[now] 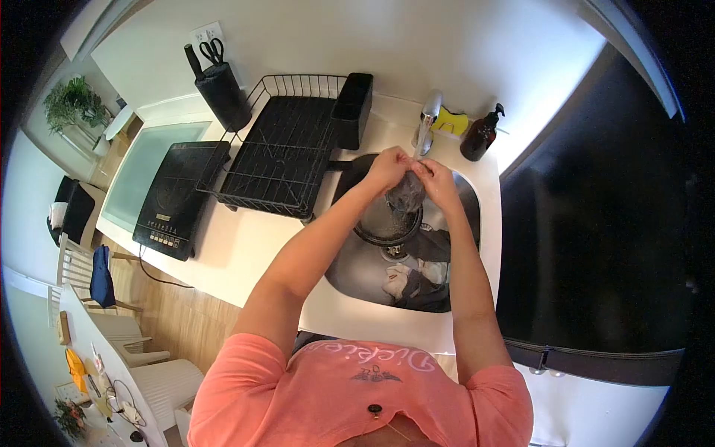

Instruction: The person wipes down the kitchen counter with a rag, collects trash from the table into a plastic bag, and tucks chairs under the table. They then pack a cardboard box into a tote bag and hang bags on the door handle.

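The right hand (389, 170) and left hand (436, 182) hide the top of the dark item (406, 195), whose shape is blurred. It partly covers the round pan (372, 217) below. The left forearm (468, 257) hides part of the sink (346, 277). The markings on the cooktop (179, 197) and the small things on the near-left table (86, 328) are too small to tell.

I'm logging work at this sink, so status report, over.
Left hand and right hand pinching thin grey material near faucet. Crowding the sink: black pan below, bunched dark cloth nearer the person.
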`<state>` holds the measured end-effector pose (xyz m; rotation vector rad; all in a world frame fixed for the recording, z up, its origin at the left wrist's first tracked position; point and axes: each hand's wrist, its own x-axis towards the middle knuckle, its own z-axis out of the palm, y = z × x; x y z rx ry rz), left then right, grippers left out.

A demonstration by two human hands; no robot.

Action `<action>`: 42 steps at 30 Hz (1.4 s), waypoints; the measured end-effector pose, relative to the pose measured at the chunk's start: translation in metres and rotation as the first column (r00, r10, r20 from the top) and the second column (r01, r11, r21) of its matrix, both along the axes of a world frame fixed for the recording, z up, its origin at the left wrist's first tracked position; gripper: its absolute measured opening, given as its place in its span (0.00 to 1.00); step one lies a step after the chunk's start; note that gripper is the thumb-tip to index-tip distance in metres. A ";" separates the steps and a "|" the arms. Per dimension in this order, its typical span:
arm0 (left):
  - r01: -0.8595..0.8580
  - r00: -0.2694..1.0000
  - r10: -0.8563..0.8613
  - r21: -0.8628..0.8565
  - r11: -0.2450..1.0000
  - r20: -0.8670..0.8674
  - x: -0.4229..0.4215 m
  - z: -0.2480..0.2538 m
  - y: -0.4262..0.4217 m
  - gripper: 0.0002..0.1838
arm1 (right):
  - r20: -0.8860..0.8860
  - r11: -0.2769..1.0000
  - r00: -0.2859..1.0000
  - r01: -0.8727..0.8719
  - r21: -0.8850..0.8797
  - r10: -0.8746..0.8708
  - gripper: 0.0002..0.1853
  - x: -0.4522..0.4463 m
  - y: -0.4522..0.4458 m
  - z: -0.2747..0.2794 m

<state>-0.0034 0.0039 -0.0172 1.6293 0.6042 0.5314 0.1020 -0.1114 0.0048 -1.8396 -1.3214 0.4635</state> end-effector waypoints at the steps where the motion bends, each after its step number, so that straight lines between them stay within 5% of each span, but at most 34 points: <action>1: 0.011 0.995 0.014 -0.260 0.966 0.095 0.001 -0.010 -0.006 0.13 | 0.062 0.998 0.998 0.026 0.064 -0.030 0.16 0.003 0.000 -0.005; 2: 0.034 0.981 0.066 -0.495 0.868 0.183 -0.002 -0.019 -0.010 0.17 | 0.121 0.991 0.991 0.031 0.134 -0.048 0.16 0.004 0.003 -0.014; 3: -0.057 0.996 0.084 -0.673 0.738 0.007 -0.013 0.012 -0.030 0.28 | 0.175 0.977 0.983 0.010 0.211 -0.048 0.15 -0.001 0.013 -0.018; 4: 0.078 0.996 -0.001 -0.855 0.512 0.091 -0.007 -0.015 -0.027 0.36 | -0.075 0.967 0.994 0.096 0.237 -0.080 0.17 -0.013 0.015 -0.016; 5: -0.062 0.997 -0.013 -0.918 0.391 -0.073 -0.017 0.009 -0.036 0.42 | -0.321 0.959 0.943 0.170 0.225 -0.092 0.18 -0.025 0.011 -0.012; 7: 0.114 0.977 0.134 -0.941 0.320 0.164 -0.014 -0.007 -0.042 0.38 | -0.503 0.942 0.860 0.234 0.241 -0.085 0.19 -0.046 0.009 -0.013; 9: 0.080 0.915 0.367 -0.967 0.241 0.167 0.000 -0.018 -0.043 0.12 | -0.760 0.902 0.635 0.398 0.168 -0.138 0.21 -0.054 0.008 -0.021; 12: -0.049 0.920 0.381 -0.939 0.342 0.091 0.005 -0.035 -0.046 0.08 | -0.797 0.892 0.580 0.434 0.128 -0.168 0.25 -0.018 0.013 -0.081; 17: 0.059 0.919 0.356 -0.953 0.296 0.168 0.018 -0.030 -0.045 0.08 | -0.985 0.913 0.131 0.379 0.151 0.109 0.29 -0.024 0.011 -0.103; 19: 0.155 0.921 0.272 -0.904 0.400 0.278 0.006 -0.033 -0.038 0.10 | -0.993 0.905 -0.046 0.418 0.079 0.108 0.28 -0.023 0.019 -0.097; 22: 0.054 0.939 0.276 -0.883 0.466 0.203 -0.008 -0.042 -0.036 0.14 | -0.988 0.883 0.138 0.469 0.009 -0.063 0.22 -0.017 0.030 -0.086; 24: -0.120 0.978 0.208 -0.881 0.458 -0.025 -0.016 -0.046 -0.033 0.20 | -0.782 0.877 0.580 0.472 0.092 -0.230 0.18 -0.020 0.027 -0.086; 25: -0.039 0.988 0.156 -0.936 0.349 0.017 -0.017 -0.046 -0.030 0.21 | -0.593 0.880 0.747 0.457 0.129 -0.301 0.16 -0.021 0.025 -0.086; 27: 0.111 0.991 0.069 -0.989 0.102 0.118 -0.024 -0.040 -0.028 0.23 | -0.453 0.868 0.853 0.412 0.276 -0.261 0.12 -0.038 0.020 -0.084; 29: 0.082 0.979 0.163 -0.966 0.244 0.124 -0.026 -0.032 -0.034 0.22 | -0.339 0.812 0.921 0.344 0.472 -0.194 0.11 -0.061 0.012 -0.072; 30: 0.067 0.972 0.198 -0.960 0.273 0.124 -0.020 -0.042 -0.036 0.19 | -0.262 0.812 0.918 0.388 0.436 -0.298 0.10 -0.076 0.004 -0.055; 31: 0.052 0.965 0.232 -0.951 0.304 0.127 -0.012 -0.051 -0.037 0.16 | -0.382 0.763 0.872 0.464 0.449 -0.305 0.10 -0.076 0.004 -0.058; 33: -0.180 0.908 0.397 -0.727 0.662 0.137 0.005 -0.071 -0.051 0.10 | -0.606 0.656 0.743 0.612 0.443 -0.285 0.10 -0.076 0.005 -0.067; 35: -0.412 0.845 0.498 -0.356 0.839 0.195 0.005 -0.069 -0.071 0.06 | -0.904 0.677 0.414 0.697 0.237 -0.110 0.11 -0.060 0.005 -0.086; 37: -0.571 0.803 0.537 0.075 0.818 0.261 -0.011 -0.031 -0.097 0.04 | -0.989 0.792 0.112 0.593 0.144 0.095 0.14 -0.028 0.000 -0.139; 38: -0.504 0.851 0.470 0.116 0.856 0.233 -0.019 -0.021 -0.105 0.04 | -0.979 0.883 -0.052 0.442 0.156 0.198 0.18 -0.026 -0.005 -0.151; 40: -0.463 0.869 0.357 0.307 0.832 0.344 -0.020 -0.024 -0.110 0.05 | -0.957 0.951 -0.217 0.281 0.128 0.193 0.17 -0.036 -0.018 -0.158; 42: -0.432 0.875 0.241 0.453 0.780 0.419 -0.023 -0.018 -0.113 0.06 | -0.958 0.967 -0.243 0.235 0.094 0.152 0.17 -0.039 -0.026 -0.160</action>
